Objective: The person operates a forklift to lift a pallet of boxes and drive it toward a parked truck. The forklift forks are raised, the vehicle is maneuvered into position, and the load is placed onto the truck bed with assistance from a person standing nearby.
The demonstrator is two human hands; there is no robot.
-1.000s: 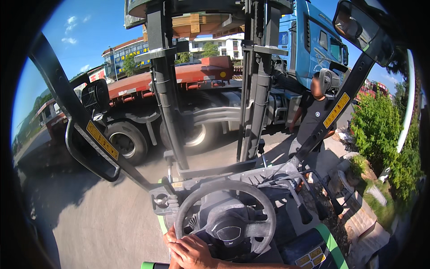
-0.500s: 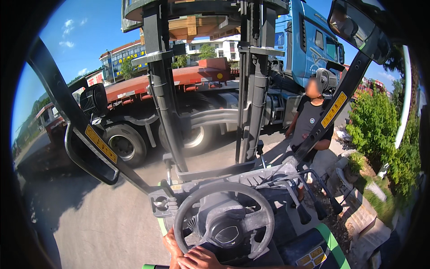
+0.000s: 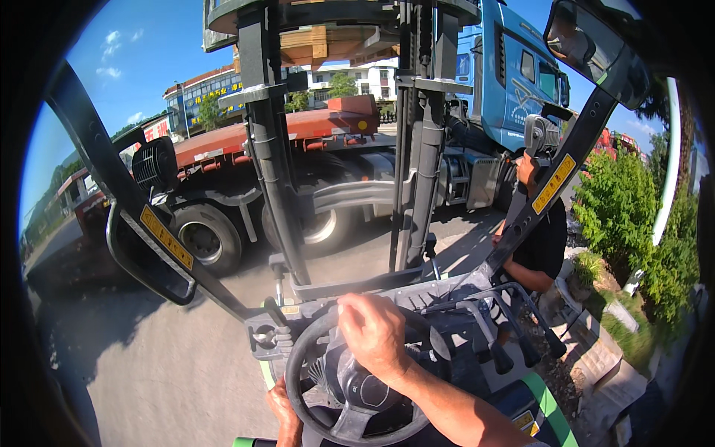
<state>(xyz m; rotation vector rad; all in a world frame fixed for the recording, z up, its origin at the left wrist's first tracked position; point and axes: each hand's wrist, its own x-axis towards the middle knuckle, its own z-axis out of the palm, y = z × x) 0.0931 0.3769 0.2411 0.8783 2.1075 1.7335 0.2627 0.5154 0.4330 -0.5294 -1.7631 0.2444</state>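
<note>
My right hand (image 3: 371, 335) is closed on the upper rim of the black steering wheel (image 3: 441, 354), its forearm reaching across the wheel from the lower right. At the wheel's lower left, my left hand (image 3: 283, 406) is closed against the rim, and the rim hides part of its fingers. Black-knobbed control levers (image 3: 500, 357) stand to the right of the wheel, with neither hand on them. Ahead rises the dark forklift mast (image 3: 277, 179). High up behind it, a wooden pallet (image 3: 319, 46) is partly visible.
A red flatbed trailer (image 3: 298, 127) and a blue truck cab (image 3: 506, 89) stand across the front. Beyond the right pillar (image 3: 555, 179), a person in dark clothes (image 3: 542, 238) stands close, partly hidden. Stone blocks (image 3: 596, 350) and bushes (image 3: 618, 216) line the right side.
My right hand has moved from the wheel's lower left up to its top, and the wheel has turned clockwise. My left hand stays low left. The person has shifted right, behind the pillar.
</note>
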